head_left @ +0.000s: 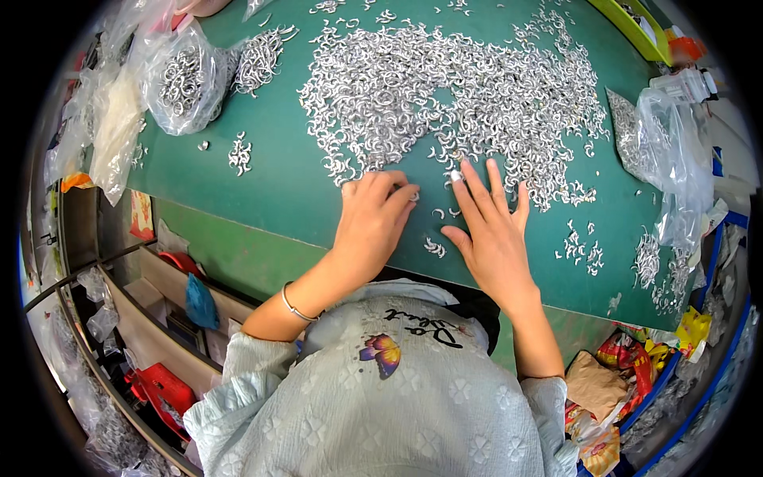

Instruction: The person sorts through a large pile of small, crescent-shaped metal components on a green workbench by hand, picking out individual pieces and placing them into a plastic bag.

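A wide heap of small curved silver metal pieces is spread over the green tabletop. At the heap's near edge my left hand is closed, thumb and fingers pinched together; a bit of a small curved silver piece shows at the fingertips. My right hand lies open with fingers spread, its fingertips touching the heap's near edge. Between the hands lie a few loose pieces, with a tiny cluster close to the right thumb.
Clear plastic bags of metal pieces stand at left and right. Small piles lie at left and right. A yellow-green tray is at the far right. Below the table's left edge is an open drawer.
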Available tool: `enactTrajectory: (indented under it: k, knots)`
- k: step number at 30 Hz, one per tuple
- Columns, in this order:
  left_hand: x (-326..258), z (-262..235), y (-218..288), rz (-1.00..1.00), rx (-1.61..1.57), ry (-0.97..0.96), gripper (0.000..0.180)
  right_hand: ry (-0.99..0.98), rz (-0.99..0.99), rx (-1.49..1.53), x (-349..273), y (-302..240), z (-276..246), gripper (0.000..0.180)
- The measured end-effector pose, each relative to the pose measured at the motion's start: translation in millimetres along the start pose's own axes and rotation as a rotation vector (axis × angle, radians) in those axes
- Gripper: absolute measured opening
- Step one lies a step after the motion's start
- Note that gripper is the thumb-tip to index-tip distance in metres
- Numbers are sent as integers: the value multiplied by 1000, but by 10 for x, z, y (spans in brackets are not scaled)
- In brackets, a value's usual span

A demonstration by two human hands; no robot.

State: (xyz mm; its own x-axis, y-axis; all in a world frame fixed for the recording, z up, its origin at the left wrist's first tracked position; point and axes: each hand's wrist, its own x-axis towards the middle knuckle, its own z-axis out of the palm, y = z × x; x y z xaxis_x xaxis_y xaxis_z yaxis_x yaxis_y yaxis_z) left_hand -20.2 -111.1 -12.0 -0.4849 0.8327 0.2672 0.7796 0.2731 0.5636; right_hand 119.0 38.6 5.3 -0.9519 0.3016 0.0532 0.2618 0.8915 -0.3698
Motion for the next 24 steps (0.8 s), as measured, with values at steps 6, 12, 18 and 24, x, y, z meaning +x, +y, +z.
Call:
enactTrajectory:
  k: [6, 12, 18, 24]
  knots:
    - [12, -38, 14, 18, -29, 57, 37, 74, 52, -24, -78, 72, -112, 45]
    - [3, 108, 85, 113, -79, -52, 31, -30, 1, -47, -64, 36, -40, 47]
    - [95, 32, 24, 11, 12, 89, 29, -128, 3, 105, -192, 13, -251, 46]
    - [74, 134, 224, 316, -59, -205, 37, 62, 41, 123, -50, 83, -203, 45]
